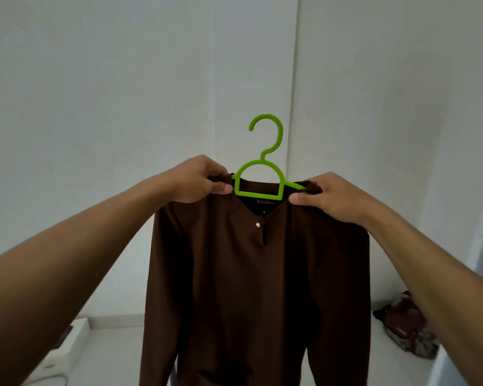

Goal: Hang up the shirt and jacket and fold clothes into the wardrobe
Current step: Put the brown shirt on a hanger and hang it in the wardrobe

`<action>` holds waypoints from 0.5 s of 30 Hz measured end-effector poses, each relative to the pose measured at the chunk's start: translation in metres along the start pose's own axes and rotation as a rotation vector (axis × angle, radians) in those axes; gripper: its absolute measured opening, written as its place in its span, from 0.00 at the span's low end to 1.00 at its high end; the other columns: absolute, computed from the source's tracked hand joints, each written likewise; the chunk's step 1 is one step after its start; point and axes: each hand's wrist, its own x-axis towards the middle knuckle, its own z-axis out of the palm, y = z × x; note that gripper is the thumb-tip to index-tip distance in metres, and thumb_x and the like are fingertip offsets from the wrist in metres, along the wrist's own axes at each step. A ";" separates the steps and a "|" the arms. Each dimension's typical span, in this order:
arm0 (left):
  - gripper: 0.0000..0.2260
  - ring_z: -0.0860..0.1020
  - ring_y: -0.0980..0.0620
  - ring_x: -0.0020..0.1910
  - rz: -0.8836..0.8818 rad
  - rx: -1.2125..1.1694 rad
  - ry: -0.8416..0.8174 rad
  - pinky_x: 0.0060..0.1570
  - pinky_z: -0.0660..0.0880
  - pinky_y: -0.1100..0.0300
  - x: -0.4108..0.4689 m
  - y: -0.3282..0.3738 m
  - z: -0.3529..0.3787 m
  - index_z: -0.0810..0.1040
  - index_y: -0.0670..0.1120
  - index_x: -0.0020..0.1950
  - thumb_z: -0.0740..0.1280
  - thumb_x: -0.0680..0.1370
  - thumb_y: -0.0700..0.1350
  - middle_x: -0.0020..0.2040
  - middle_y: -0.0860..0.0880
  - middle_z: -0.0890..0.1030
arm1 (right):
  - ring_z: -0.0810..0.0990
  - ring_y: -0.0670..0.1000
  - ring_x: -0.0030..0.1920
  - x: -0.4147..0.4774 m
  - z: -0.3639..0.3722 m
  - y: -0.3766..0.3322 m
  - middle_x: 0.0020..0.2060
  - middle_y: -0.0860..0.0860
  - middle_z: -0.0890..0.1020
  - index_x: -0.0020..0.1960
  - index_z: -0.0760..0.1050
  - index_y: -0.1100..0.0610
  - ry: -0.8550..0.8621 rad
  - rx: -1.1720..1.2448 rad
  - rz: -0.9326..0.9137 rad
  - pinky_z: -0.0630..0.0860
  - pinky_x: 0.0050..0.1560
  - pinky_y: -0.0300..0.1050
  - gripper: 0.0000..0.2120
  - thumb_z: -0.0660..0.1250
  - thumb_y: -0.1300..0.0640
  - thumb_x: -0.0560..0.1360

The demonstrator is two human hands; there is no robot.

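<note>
Brown long-sleeved shirt hangs on a lime-green plastic hanger, held up mid-air at centre frame, front facing the camera. Hanger hook points up w/ its opening to the left, not on any rail. Neckline shows a dark label and one small pale button; sleeves drop straight down both sides. Left hand pinches the shirt's shoulder over the hanger arm, thumb in front, fingers curled behind. Right hand grips the other shoulder the same way. Both forearms bare, stretched fwd. Behind: plain white walls meeting at a corner. Lower right, a crumpled patterned dark-red garment lies on a white ledge. Lower left, a white box-like object, unclear what.
</note>
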 end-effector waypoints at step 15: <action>0.05 0.77 0.55 0.41 0.003 -0.062 0.013 0.49 0.72 0.59 0.002 0.000 -0.002 0.83 0.54 0.45 0.70 0.79 0.45 0.43 0.50 0.84 | 0.77 0.48 0.36 -0.019 -0.015 0.033 0.35 0.55 0.80 0.45 0.81 0.57 0.041 -0.085 0.033 0.73 0.43 0.46 0.12 0.66 0.51 0.81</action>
